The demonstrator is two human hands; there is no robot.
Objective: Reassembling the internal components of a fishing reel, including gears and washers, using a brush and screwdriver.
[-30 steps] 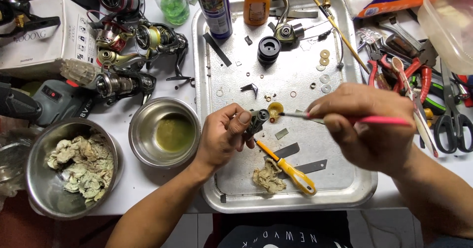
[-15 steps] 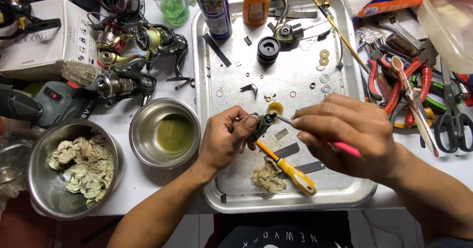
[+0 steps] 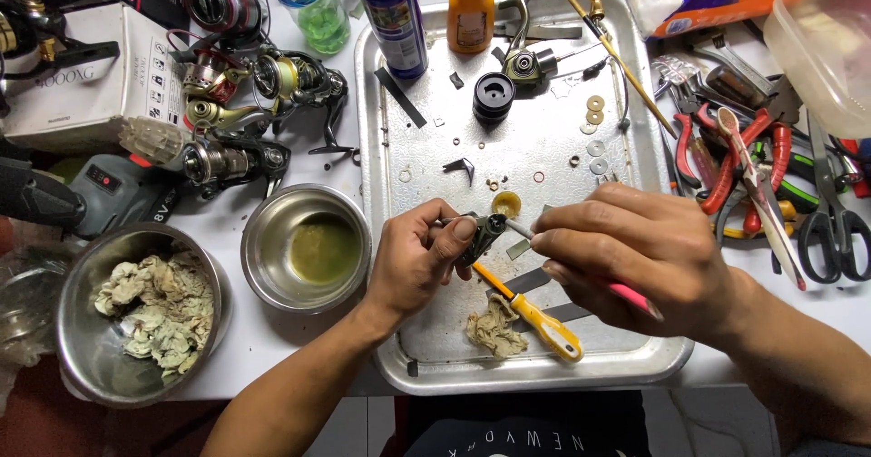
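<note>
Hands over metal tray point(image 3: 653, 357) on tabletop. Left hand point(image 3: 413, 262) clenched on small dark reel part point(image 3: 484, 236), pinched between thumb and fingertips, raised above tray centre. Right hand point(image 3: 635, 262) just right of part, grasping pink-handled brush point(image 3: 626, 292); brush tip touching part. Yellow-handled screwdriver point(image 3: 535, 316) on tray below part, beside soiled rag point(image 3: 494, 327). Steel bowl of greenish liquid point(image 3: 308, 248) left of tray, near left wrist.
</note>
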